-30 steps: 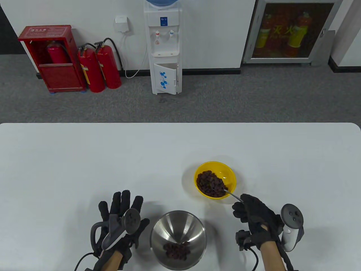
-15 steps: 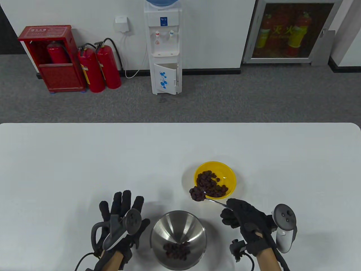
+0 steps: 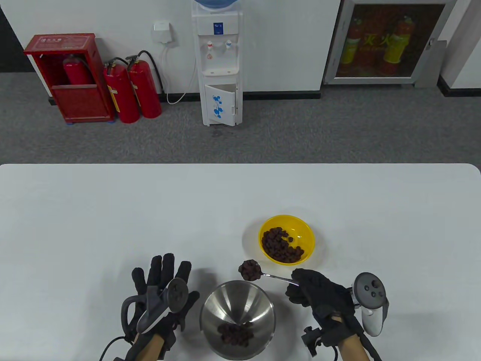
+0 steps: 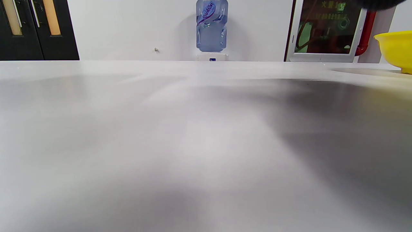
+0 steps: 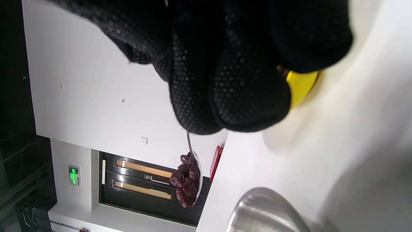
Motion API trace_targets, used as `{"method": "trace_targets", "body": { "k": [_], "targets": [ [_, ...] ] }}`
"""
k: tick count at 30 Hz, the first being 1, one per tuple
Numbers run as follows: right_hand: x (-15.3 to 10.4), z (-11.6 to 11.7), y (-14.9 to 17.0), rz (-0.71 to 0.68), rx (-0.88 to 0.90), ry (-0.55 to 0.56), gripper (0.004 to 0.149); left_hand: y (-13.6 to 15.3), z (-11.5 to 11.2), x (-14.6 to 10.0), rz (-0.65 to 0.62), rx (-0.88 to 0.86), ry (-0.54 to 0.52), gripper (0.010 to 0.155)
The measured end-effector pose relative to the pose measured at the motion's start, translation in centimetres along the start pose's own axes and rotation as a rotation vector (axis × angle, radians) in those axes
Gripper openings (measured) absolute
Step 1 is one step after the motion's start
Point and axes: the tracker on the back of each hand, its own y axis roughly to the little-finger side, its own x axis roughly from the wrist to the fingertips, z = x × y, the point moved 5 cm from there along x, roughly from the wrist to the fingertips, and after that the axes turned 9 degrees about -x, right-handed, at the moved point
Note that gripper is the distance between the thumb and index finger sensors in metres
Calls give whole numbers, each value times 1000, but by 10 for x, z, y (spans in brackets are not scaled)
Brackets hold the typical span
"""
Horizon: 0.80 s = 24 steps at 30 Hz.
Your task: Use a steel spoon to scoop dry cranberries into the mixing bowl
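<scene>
My right hand (image 3: 313, 291) grips the handle of the steel spoon (image 3: 276, 277), which carries a heap of dry cranberries (image 3: 250, 270) in the air between the yellow bowl (image 3: 306, 235) and the steel mixing bowl (image 3: 259, 302). The yellow bowl holds more cranberries (image 3: 280, 244); the mixing bowl has some at its bottom (image 3: 235, 334). In the right wrist view the loaded spoon (image 5: 193, 164) hangs below my gloved fingers (image 5: 231, 80), above the mixing bowl's rim (image 5: 267, 209). My left hand (image 3: 161, 289) lies flat on the table, fingers spread, left of the mixing bowl, holding nothing.
The white table (image 3: 112, 210) stretches far back and to both sides. The yellow bowl's edge shows at the right of the left wrist view (image 4: 396, 48). Beyond the table stand a water dispenser (image 3: 218, 64) and fire extinguishers (image 3: 131, 86).
My right hand lifted the spoon full of cranberries out of the yellow bowl and carried it left and toward me, to near the mixing bowl's far rim. The left hand stayed still.
</scene>
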Motion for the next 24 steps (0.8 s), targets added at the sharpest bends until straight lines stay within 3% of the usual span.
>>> {"method": "trace_targets", "body": {
  "k": [14, 24],
  "targets": [
    [-2, 11, -9, -71, -145, 5, 40, -1, 0, 0, -1, 1, 5, 79],
    [-9, 8, -34, -325, -301, 80, 40, -1, 0, 0, -3, -1, 3, 79]
  ]
}}
